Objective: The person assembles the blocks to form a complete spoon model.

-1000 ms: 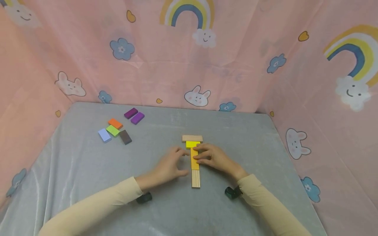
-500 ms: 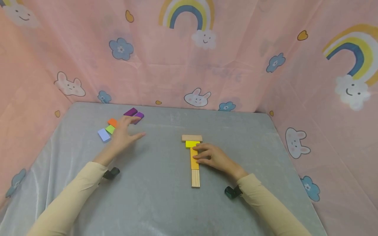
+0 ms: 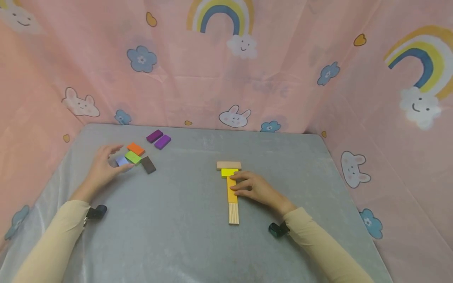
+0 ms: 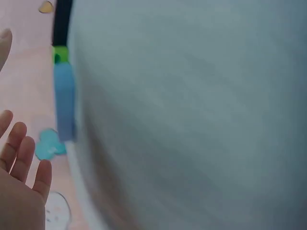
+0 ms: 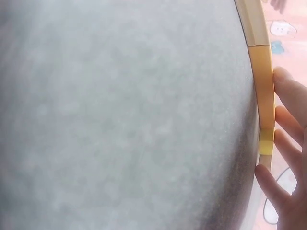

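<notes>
A pink printed cloth (image 3: 198, 90) stands round the table from 9 past 12 to 3 o'clock. Over the grey table (image 3: 191, 236), beige sleeves (image 3: 318, 243) come in from 7 and 5 o'clock. The left hand (image 3: 100, 167), toward 9 o'clock, grasps nothing, its thumb and fingers parted about the light blue block (image 3: 122, 160). The right hand (image 3: 261, 191) clasps nothing either, its relaxed fingertips resting along the 3 o'clock side of the amber block (image 3: 231, 196), up to the yellow block (image 3: 225, 173). That row has the pale wooden block (image 3: 228, 165) crosswise at 12 o'clock and the striped wooden block (image 3: 233, 214) at 6. Toward 10 o'clock lie the dark brown block (image 3: 148, 165), lime block (image 3: 133, 157), orange block (image 3: 136, 149), violet block (image 3: 162, 142) and dark purple block (image 3: 154, 136)
</notes>
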`<state>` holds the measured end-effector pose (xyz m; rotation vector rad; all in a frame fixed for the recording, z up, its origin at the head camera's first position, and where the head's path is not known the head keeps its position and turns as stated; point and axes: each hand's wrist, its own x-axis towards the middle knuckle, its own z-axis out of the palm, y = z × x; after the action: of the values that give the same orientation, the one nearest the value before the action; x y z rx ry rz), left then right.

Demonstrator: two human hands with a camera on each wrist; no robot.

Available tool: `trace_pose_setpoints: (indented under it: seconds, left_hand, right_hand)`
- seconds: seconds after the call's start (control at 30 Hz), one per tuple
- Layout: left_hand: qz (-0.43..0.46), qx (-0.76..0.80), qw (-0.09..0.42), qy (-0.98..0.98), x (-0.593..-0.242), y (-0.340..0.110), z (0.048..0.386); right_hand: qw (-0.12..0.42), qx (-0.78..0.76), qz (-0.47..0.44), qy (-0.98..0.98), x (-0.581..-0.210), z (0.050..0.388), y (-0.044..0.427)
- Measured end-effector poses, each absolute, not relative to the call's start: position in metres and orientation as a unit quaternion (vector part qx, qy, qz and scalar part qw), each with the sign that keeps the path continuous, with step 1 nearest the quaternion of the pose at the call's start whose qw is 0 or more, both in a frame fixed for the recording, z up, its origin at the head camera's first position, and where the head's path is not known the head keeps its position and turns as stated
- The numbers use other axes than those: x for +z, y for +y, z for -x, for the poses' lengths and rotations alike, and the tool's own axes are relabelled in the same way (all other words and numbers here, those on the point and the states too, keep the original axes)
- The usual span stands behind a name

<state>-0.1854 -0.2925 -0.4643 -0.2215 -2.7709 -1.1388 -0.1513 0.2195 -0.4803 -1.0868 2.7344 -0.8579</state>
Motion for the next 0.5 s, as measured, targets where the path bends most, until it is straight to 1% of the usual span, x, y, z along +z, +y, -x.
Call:
trace_pose_setpoints:
  seconds: [0.17, 0.5]
  left_hand:
    - [0.064, -0.357, 0.049, -0.931, -0.474, -0.307, 0.178]
    - [0.051, -0.334, 0.019, -0.941, -0.475, -0.312, 0.173]
  right_hand:
    - [0.031, -0.28, 0.358, 0.89, -0.482, 0.152, 0.221]
    - [0.026, -0.272, 0.36, 0.892, -0.482, 0.153, 0.22]
